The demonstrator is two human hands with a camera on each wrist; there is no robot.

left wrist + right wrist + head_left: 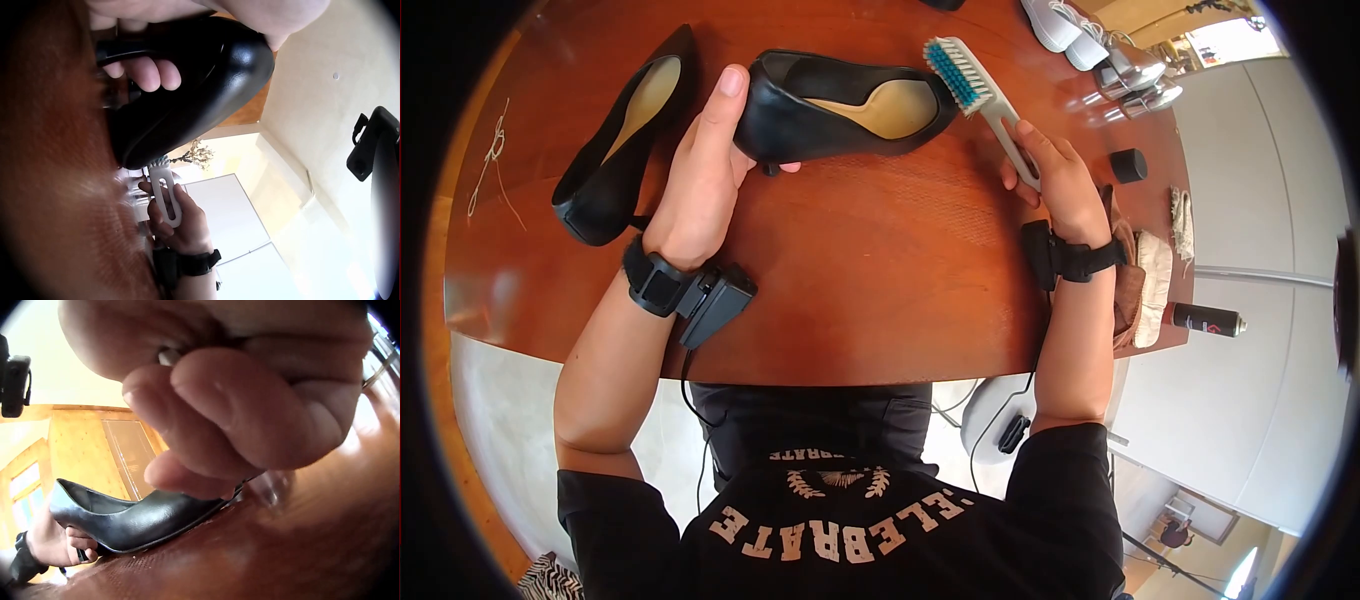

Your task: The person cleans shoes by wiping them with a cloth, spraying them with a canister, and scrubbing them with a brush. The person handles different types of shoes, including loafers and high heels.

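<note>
The left grip point(703, 185) holds the held shoe point(840, 110) by its back end, fingers curled round by the slim heel, while the right grip point(1072, 190) is closed round the handle of the brush point(1000, 120). The reddish-brown bench point(840, 290) spreads under both forearms. Above its far middle is the held shoe, black with a tan insole, its opening up and its toe pointing right; whether it touches the bench, I cannot tell. The other shoe point(590, 200), a black match, lies tipped on its side left of the left grip, toe away from the person. White shoes point(1065, 30) sit at the far right, with a shiny silver pair point(1135, 75) just beside them. A brown and cream cloth point(1152, 290) is bunched at the right edge, beside the right wrist. The pale brush has blue and white bristles, right at the toe of the held shoe; contact is unclear. A dark can point(1205, 320) lies on its side near the cloth. A small black cap point(1128, 165) is right of the right grip, and thin string point(497, 150) lies looped at the far left.
</note>
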